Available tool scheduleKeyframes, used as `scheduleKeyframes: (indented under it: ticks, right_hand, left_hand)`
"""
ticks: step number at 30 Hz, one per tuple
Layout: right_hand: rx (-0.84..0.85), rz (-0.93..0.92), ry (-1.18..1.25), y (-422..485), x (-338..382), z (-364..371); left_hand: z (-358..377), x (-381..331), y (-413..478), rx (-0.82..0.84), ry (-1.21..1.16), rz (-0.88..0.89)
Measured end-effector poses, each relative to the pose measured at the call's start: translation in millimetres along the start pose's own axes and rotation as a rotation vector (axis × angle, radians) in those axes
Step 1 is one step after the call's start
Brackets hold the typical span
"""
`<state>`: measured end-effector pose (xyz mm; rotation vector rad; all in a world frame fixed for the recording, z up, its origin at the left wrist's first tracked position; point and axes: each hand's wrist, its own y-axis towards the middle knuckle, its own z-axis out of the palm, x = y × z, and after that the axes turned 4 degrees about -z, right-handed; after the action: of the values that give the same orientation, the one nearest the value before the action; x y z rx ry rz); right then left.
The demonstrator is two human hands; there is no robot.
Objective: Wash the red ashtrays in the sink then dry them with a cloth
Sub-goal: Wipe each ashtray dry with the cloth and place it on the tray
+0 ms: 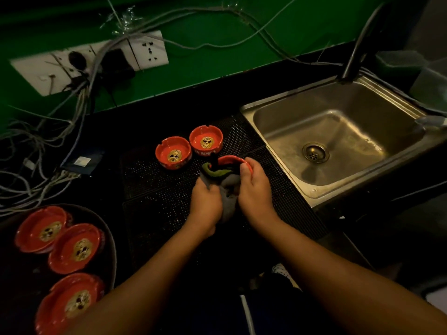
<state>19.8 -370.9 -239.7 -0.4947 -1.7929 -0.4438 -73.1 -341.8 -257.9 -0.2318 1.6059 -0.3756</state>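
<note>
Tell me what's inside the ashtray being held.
A grey cloth is stuffed into the held ashtray, gripped by the left hand; the right hand holds the rim. The cloth hides its inside.

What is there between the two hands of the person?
In the head view, a bunched grey and dark cloth fills the gap between the left hand and right hand, pressed into the red ashtray they hold.

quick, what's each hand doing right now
Left hand: closed on the cloth.
Right hand: closed on the red ashtray rim.
</note>
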Motion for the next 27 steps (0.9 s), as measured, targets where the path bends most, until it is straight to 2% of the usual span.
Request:
scheduleKeyframes:
  ticks: [2, 4, 5, 6, 8, 11, 13, 16, 21, 27]
  right_hand:
    - [0.204, 0.044, -0.075, 9.2, -0.9, -10.2]
    - [0.462, 0.163, -0.079, 19.5, 4.4, -22.1]
    - [0.535, 0.168, -0.08, 23.3, 4.9, -24.6]
    - [0.542, 0.121, -0.108, 25.1, 5.2, -24.7]
    - [0.429, 0.012, -0.156, 25.2, 5.2, -17.6]
    - [0.166, 0.085, 0.082, 27.8, 7.8, -5.2]
    - [0.108, 0.192, 0.218, 32.8, 6.3, -1.9]
    - [0.117, 0.29, 0.292, 37.6, 2.2, -4.8]
    - [0.187, 0.317, 0.214, 43.4, -4.0, -7.5]
    - [0.367, 0.385, 0.206, 34.6, -16.0, 4.0]
  left_hand:
    - [-16.9, -4.7, 8.5, 0.05, 0.095, 0.072]
    - [-39.0, -14.4, 16.9, 0.193, 0.326, 0.199]
    - [-45.8, -21.4, 19.6, 0.283, 0.444, 0.252]
    - [-47.8, -25.1, 22.4, 0.326, 0.533, 0.284]
    - [-37.2, -31.2, 18.0, 0.232, 0.508, 0.324]
    - [-6.3, -29.0, 6.3, -0.117, 0.124, 0.209]
    - [14.5, -30.2, -2.1, -0.182, -0.088, 0.087]
    - [32.8, -34.1, -11.2, -0.236, -0.194, 0.047]
    - [40.5, -28.7, -21.6, -0.332, -0.303, 0.003]
    - [28.9, -11.3, -39.9, -0.543, -0.385, -0.07]
